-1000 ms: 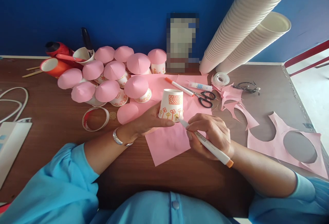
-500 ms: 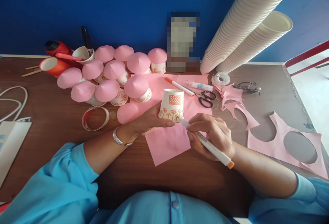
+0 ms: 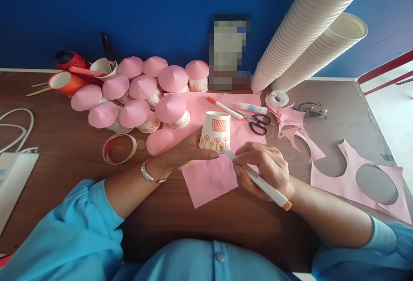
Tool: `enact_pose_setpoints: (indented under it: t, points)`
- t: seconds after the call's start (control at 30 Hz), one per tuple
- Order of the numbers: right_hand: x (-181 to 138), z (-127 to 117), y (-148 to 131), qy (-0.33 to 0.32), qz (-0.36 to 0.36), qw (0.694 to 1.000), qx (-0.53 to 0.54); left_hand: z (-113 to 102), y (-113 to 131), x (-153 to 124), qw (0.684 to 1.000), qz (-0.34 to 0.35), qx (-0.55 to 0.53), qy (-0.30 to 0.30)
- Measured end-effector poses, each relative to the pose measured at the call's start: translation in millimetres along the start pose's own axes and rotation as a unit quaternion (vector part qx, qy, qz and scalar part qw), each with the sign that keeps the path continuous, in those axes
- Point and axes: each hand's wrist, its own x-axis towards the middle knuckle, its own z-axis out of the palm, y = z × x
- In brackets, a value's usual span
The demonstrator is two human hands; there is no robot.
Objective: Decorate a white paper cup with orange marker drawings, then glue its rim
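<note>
My left hand (image 3: 190, 149) is closed on a white paper cup (image 3: 211, 131), held upside down. An orange-red hatched rectangle and a row of orange and yellow flowers are drawn on its side. In my right hand (image 3: 266, 167) is a white marker pen (image 3: 264, 186) with an orange end, gripped like a pencil. Its tip touches or nearly touches the cup's lower edge, by a yellow flower. Pink paper (image 3: 209, 182) lies flat beneath both hands. Some fingers of my left hand are hidden behind the cup.
Several cups with pink paper cones (image 3: 174, 78) stand at the back left. Scissors (image 3: 260, 124), an orange-capped marker (image 3: 226, 108) and a glue stick (image 3: 251, 108) lie beyond the cup. Tall cup stacks (image 3: 309, 27) lean at right, near paper scraps (image 3: 351, 177). A tape roll (image 3: 119, 148) lies left.
The marker in my right hand has shifted very slightly left and down along the cup's lower edge. My left hand and the cup stay nearly still.
</note>
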Motion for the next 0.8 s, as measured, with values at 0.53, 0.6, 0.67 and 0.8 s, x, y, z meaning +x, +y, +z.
enact_pose_setpoints:
  t: [0.53,0.6,0.67,0.8]
  points:
    - [-1.3,-0.9,-0.5,0.015,-0.016,0.999,0.026,-2.7,-2.4,0.1,1.000,0.006,-0.014,-0.013]
    - [-1.0,-0.9,-0.3,0.015,-0.014,0.999,0.027,-3.0,-2.9,0.1,1.000,0.009,-0.020,-0.013]
    - [-1.1,-1.1,-0.3,0.014,-0.012,0.999,0.029,-3.4,-3.3,0.2,0.999,0.013,-0.026,-0.016]
    - [-1.3,-1.4,-0.6,0.011,-0.010,0.999,0.029,-4.2,-3.9,0.5,0.999,0.013,-0.032,-0.019]
